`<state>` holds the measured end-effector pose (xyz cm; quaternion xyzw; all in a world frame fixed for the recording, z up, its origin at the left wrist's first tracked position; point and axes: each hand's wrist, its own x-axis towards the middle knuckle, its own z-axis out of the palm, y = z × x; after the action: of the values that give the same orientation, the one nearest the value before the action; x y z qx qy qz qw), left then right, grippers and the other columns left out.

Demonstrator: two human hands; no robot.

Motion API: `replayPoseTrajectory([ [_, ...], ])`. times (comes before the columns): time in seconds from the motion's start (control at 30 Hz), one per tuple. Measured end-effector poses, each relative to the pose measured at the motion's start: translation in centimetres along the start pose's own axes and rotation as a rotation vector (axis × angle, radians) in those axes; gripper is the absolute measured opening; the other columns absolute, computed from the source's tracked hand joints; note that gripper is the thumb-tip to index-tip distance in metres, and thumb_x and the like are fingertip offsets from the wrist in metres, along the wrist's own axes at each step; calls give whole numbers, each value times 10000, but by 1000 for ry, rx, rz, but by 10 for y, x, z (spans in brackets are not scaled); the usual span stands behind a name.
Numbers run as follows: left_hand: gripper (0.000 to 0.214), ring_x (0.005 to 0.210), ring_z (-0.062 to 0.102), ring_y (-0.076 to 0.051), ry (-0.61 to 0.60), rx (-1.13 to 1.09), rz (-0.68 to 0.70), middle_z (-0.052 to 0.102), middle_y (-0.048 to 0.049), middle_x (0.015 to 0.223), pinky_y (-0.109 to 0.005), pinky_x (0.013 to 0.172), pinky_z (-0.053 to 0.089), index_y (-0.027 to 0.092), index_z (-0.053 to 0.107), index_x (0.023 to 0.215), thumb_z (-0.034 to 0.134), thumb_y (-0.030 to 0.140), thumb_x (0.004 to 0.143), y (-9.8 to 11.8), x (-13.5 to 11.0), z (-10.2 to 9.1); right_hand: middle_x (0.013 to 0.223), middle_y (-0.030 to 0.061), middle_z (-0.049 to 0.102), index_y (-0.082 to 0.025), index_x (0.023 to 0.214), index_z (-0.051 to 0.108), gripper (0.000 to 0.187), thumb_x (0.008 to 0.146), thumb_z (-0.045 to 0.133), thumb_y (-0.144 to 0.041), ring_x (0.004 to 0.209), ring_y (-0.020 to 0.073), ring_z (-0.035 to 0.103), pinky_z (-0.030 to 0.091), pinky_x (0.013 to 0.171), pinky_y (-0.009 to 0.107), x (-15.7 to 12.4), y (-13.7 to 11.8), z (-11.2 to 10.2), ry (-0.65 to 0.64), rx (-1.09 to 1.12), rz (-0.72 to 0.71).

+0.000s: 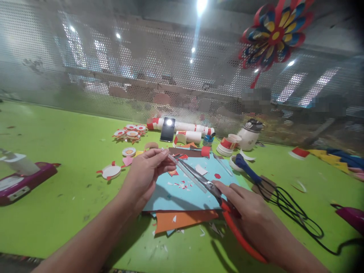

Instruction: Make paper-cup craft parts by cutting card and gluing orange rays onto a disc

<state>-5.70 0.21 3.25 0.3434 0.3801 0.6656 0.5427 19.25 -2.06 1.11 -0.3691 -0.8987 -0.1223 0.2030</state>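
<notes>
My left hand (152,167) pinches one end of a long, thin translucent strip (192,176) between thumb and fingertips. The strip slants down to the right, over a light blue paper sheet (159,199). Red-handled scissors (209,185) are gripped in my right hand (253,214). Their blades point up and left along the strip, with the tips near my left fingers; whether they touch it I cannot tell. On the blue sheet lie small red and white paper scraps (183,185), a white paper piece (201,169) and a red hexagon (217,176).
Orange paper (184,221) sticks out under the blue sheet. A phone (167,130) leans against white paper tubes (182,126) behind. Paper discs (111,172) lie left, near a purple power strip (42,174). A blue-handled tool (247,168) with black cable (295,212) lies right.
</notes>
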Motion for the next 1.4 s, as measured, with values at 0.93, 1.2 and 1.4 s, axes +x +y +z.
replayPoseTrajectory([
  [0.93,124,653,626,-119,-119,73,54,654,-33,729,-258,660,559,108,674,800,696,225,765,-7,-2,1,801,72,520,-165,1293,442,520,796,403,-17,612,197,536,444,529,311,-11,12,-8,15,-78,-15],
  [1.2,129,670,632,-124,-117,59,54,653,-33,743,-275,693,564,107,676,807,694,229,768,-7,-2,3,792,74,526,-138,1269,461,451,838,392,-29,610,190,542,452,531,304,-11,7,-12,35,-89,-35],
  [1.4,142,655,638,-128,-104,78,43,654,-36,712,-266,688,562,98,674,795,693,237,768,-4,-4,2,764,55,537,-157,1270,470,437,855,390,-49,590,180,538,449,528,295,-13,8,-8,38,-75,-10],
])
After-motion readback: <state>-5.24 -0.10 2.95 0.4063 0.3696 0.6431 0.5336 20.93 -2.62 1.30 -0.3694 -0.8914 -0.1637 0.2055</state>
